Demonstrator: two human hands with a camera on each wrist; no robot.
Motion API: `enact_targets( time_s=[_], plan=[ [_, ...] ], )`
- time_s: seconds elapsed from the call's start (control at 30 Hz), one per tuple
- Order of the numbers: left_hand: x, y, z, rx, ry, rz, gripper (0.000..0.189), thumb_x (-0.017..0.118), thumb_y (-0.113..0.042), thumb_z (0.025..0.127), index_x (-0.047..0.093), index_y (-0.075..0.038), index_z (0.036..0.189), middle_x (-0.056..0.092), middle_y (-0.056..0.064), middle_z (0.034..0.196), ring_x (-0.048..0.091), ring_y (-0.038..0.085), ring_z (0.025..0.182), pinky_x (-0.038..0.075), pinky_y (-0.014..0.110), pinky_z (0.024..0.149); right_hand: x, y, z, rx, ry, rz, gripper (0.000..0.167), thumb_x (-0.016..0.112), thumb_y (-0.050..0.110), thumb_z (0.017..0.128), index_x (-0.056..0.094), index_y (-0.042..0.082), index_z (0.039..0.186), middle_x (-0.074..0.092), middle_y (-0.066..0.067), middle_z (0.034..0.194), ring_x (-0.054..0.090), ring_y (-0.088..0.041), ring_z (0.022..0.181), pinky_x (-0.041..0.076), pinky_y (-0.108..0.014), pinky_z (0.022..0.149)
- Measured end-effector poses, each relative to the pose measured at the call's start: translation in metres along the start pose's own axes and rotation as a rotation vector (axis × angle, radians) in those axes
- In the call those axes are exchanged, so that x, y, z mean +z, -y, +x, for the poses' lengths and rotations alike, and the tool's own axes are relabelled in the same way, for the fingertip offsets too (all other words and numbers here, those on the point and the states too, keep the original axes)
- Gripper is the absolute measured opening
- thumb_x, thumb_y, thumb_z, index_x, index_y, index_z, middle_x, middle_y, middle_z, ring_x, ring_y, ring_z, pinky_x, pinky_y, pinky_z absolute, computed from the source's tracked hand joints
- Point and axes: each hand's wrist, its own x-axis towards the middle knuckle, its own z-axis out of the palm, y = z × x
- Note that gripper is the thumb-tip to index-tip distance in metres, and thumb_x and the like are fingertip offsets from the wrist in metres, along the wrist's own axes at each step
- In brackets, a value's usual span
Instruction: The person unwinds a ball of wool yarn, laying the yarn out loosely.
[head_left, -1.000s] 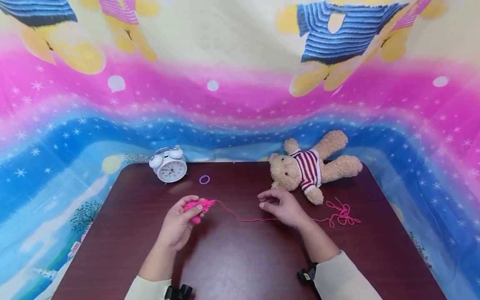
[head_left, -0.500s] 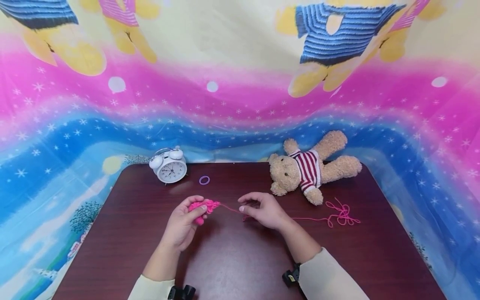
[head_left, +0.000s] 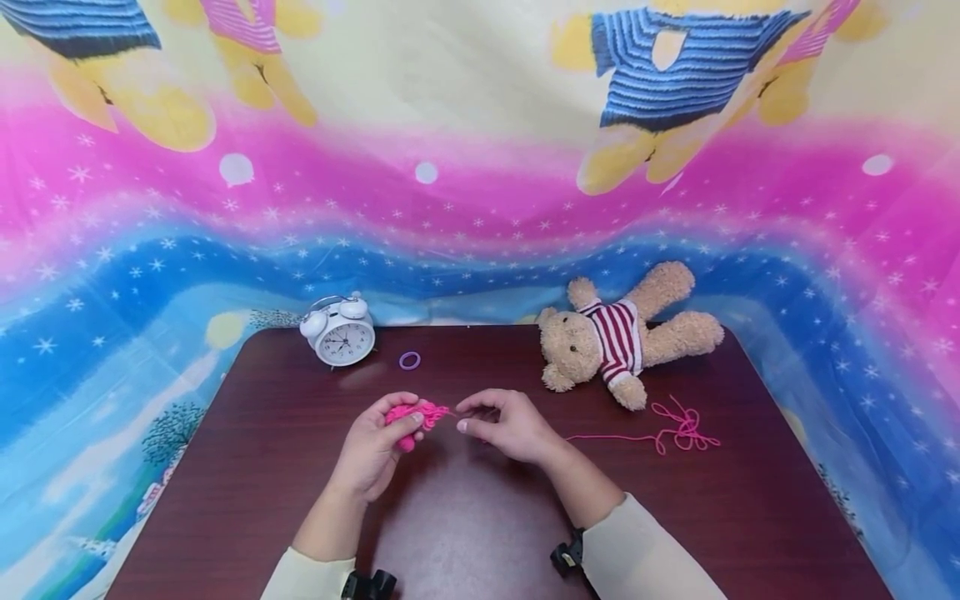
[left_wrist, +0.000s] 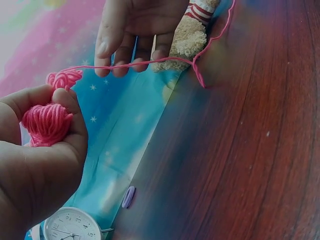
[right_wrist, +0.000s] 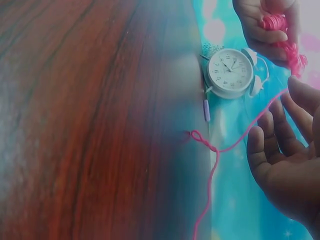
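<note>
My left hand [head_left: 369, 454] holds a bundle of pink yarn [head_left: 431, 411], pinched between thumb and fingers. In the left wrist view, the wound bundle [left_wrist: 47, 125] bulges on both sides of the pinch. A single strand [left_wrist: 220, 37] runs from its end past the right hand. My right hand [head_left: 517, 427] hovers just right of the bundle, its fingers loosely bent and thumb apart. The right wrist view shows the strand [right_wrist: 245, 135] passing by those fingers, not gripped, with a small twisted loop below. More yarn [head_left: 686, 429] lies tangled on the table at the right.
A white twin-bell alarm clock [head_left: 345, 340] stands at the back left of the dark wooden table [head_left: 465, 542]. Beside it lies a purple ring [head_left: 401, 362]. At the back right a teddy bear [head_left: 617, 335] in a striped shirt lies on its back. A printed cloth [head_left: 480, 200] hangs behind.
My right hand has moved left along the strand, close to the bundle's end. The left hand, still holding the bundle, has shifted slightly right.
</note>
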Motion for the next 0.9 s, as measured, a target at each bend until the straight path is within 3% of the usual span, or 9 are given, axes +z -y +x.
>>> enact_targets(
  time_s=[0.17, 0.43, 0.6, 0.7, 0.8, 0.9],
  plan=[
    [0.001, 0.0, 0.001, -0.011, -0.012, 0.028, 0.027, 0.072, -0.002, 0.095, 0.061, -0.002, 0.12, 0.072, 0.006, 0.098, 0.066, 0.013, 0.073, 0.054, 0.019, 0.06, 0.004, 0.001, 0.002, -0.02, -0.006, -0.038, 0.019, 0.08, 0.026, 0.092, 0.079, 0.02, 0.11, 0.074, 0.012, 0.096, 0.068, -0.008, 0.087, 0.058, -0.028, 0.079],
    [0.002, -0.001, 0.001, -0.02, -0.025, 0.039, 0.028, 0.073, -0.002, 0.095, 0.061, -0.001, 0.12, 0.072, 0.007, 0.096, 0.066, 0.013, 0.073, 0.054, 0.019, 0.061, 0.007, 0.006, 0.004, -0.035, -0.012, -0.087, 0.016, 0.077, 0.028, 0.095, 0.081, 0.017, 0.106, 0.073, 0.013, 0.094, 0.066, -0.009, 0.082, 0.057, -0.028, 0.073],
    [0.002, -0.001, 0.001, -0.027, -0.034, 0.043, 0.028, 0.072, -0.001, 0.095, 0.061, 0.0, 0.121, 0.073, 0.007, 0.094, 0.066, 0.012, 0.072, 0.053, 0.019, 0.059, 0.002, 0.01, 0.003, 0.005, -0.019, 0.005, 0.012, 0.076, 0.026, 0.096, 0.079, 0.018, 0.103, 0.073, 0.006, 0.093, 0.07, -0.032, 0.072, 0.062, -0.042, 0.061],
    [0.001, 0.0, 0.001, -0.029, -0.036, 0.046, 0.029, 0.072, -0.001, 0.095, 0.061, 0.0, 0.122, 0.073, 0.007, 0.093, 0.066, 0.012, 0.072, 0.052, 0.019, 0.058, -0.003, 0.012, 0.002, 0.022, -0.029, 0.081, 0.009, 0.075, 0.022, 0.096, 0.078, 0.016, 0.102, 0.073, 0.001, 0.094, 0.07, -0.042, 0.077, 0.062, -0.053, 0.06],
    [0.0, 0.0, 0.001, -0.032, -0.028, 0.05, 0.031, 0.072, -0.002, 0.095, 0.06, 0.001, 0.123, 0.073, 0.007, 0.094, 0.066, 0.012, 0.072, 0.053, 0.019, 0.059, -0.007, 0.014, 0.002, 0.028, -0.047, 0.11, 0.006, 0.075, 0.02, 0.096, 0.078, 0.017, 0.101, 0.073, 0.0, 0.097, 0.07, -0.034, 0.079, 0.062, -0.056, 0.062],
    [-0.001, 0.001, 0.002, -0.035, -0.011, 0.052, 0.032, 0.072, -0.002, 0.095, 0.059, 0.002, 0.124, 0.073, 0.006, 0.095, 0.066, 0.012, 0.073, 0.053, 0.019, 0.06, -0.012, 0.017, 0.001, 0.02, -0.07, 0.094, 0.005, 0.075, 0.02, 0.097, 0.077, 0.019, 0.1, 0.073, 0.0, 0.099, 0.07, -0.023, 0.07, 0.062, -0.054, 0.062]
  ],
)
